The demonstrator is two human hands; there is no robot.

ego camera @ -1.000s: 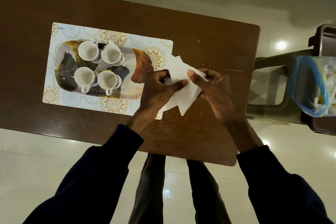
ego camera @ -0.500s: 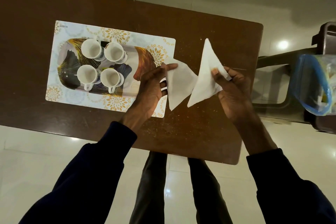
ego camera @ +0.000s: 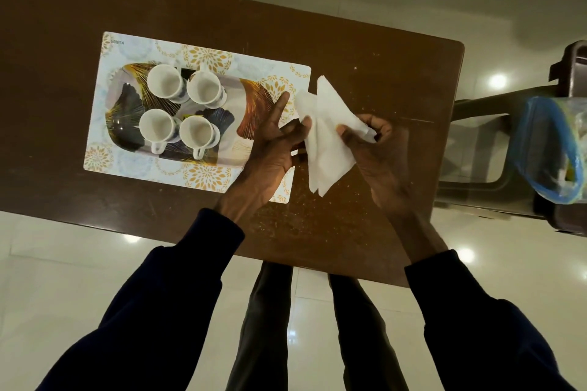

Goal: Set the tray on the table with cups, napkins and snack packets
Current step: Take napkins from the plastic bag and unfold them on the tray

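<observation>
Napkins (ego camera: 327, 133) brought back together between hands, four cups (ego camera: 181, 114) on tray (ego camera: 254, 111)

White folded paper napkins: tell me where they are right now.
The white folded paper napkins are held between both hands above the brown wooden table, just right of the floral placemat.

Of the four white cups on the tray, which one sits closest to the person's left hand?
The near-right cup, handle pointing toward the person. It sits nearest the left hand; the other three cups lie farther left or toward the table's far side.
</observation>
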